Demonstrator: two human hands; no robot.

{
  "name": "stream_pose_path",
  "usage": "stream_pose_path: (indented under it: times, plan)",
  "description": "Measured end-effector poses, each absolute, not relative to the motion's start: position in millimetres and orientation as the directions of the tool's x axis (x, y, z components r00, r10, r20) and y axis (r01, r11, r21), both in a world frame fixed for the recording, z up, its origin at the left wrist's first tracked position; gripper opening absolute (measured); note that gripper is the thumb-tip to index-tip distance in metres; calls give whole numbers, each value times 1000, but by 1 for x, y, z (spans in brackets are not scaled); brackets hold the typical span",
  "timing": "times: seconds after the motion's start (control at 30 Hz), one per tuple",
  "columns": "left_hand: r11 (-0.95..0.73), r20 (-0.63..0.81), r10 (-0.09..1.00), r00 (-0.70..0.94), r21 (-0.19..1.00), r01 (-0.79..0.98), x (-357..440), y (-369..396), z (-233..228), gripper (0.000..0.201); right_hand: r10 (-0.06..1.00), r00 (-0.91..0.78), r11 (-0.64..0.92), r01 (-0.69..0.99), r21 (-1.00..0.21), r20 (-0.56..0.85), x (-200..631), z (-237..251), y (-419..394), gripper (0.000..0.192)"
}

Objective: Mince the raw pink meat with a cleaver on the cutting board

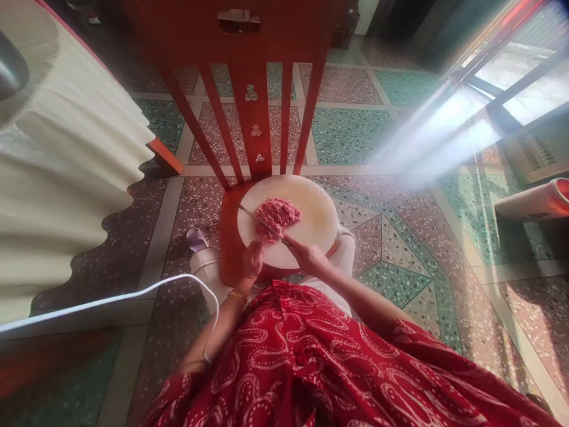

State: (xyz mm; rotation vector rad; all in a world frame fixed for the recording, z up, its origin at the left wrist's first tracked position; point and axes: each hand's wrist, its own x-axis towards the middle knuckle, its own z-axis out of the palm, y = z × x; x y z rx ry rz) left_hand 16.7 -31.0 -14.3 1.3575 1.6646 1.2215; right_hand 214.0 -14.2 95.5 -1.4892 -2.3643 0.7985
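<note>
The right hand [310,256] grips a knife [261,221], its blade lying leftward across the minced meat [278,216] on the round cutting board [317,209]. The left hand [252,260] is curled closed at the board's near edge — probably steadying it on the red chair [231,237].

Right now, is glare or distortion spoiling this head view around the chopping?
Head view: a hazy streak of window glare washes out the right floor; wide-angle distortion bends the edges; the minced meat, knife and both hands, left hand and right hand, stay evenly lit.
</note>
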Motion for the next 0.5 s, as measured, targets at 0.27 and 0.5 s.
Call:
stream_pose_path:
  times: [0.27, 0.5]
  plan:
    - [49, 64, 948, -313, 940, 339, 17, -40, -13, 25, 848, -493, 356, 802, -480, -195, 208, 85, -15, 48]
    - [69, 73, 912, -404, 942, 327, 11, -52, 6, 26, 796, -532, 419, 829, -372, -290, 224, 93, -36, 47]
